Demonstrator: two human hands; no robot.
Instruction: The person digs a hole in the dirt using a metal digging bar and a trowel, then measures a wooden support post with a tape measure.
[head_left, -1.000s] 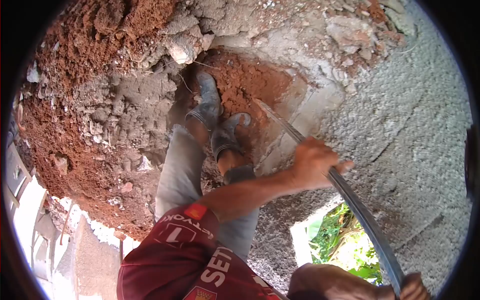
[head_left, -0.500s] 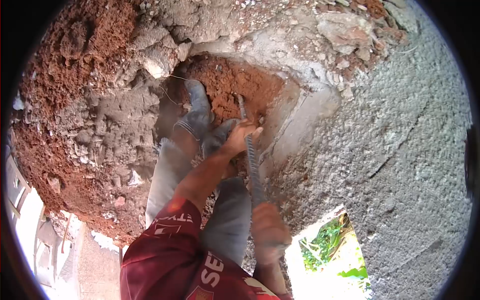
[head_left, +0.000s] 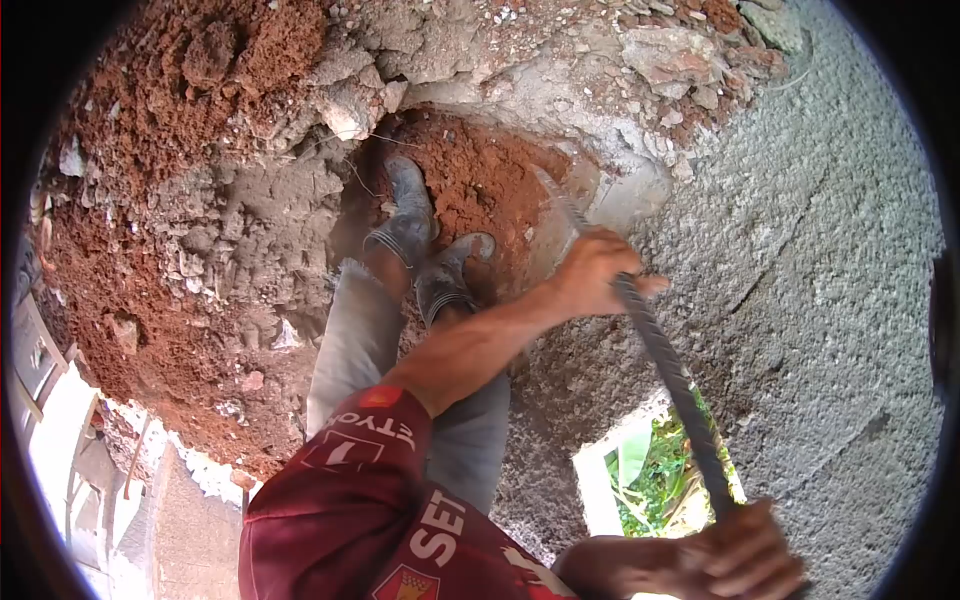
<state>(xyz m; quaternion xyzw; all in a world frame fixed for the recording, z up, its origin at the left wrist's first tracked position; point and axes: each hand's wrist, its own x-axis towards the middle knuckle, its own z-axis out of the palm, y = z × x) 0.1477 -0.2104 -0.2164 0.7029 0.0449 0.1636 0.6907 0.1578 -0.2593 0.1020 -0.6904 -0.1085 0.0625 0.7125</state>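
A long ribbed steel bar (head_left: 668, 362) runs slantwise from the dug hole to the lower right. Its far tip overlaps the hole's right edge in this view. My left hand (head_left: 600, 272) is closed around the upper part of the bar, thumb pointing right. Lower down, at the near end, my right hand (head_left: 745, 555) is wrapped around the same bar, slightly blurred. Loose red soil (head_left: 480, 165) covers the bottom of the hole, where my two grey boots (head_left: 408, 195) stand.
A rough grey plastered wall (head_left: 820, 330) rises on the right, with a bright opening (head_left: 655, 480) showing green leaves. Broken masonry and stones (head_left: 350, 115) edge the hole. A thin wire (head_left: 358, 175) hangs by the left boot. Heaped red earth (head_left: 120, 280) lies left.
Both hands and the bar have swung right, away from the middle of the hole. The bar's tip has lifted from the soil toward the hole's right side.
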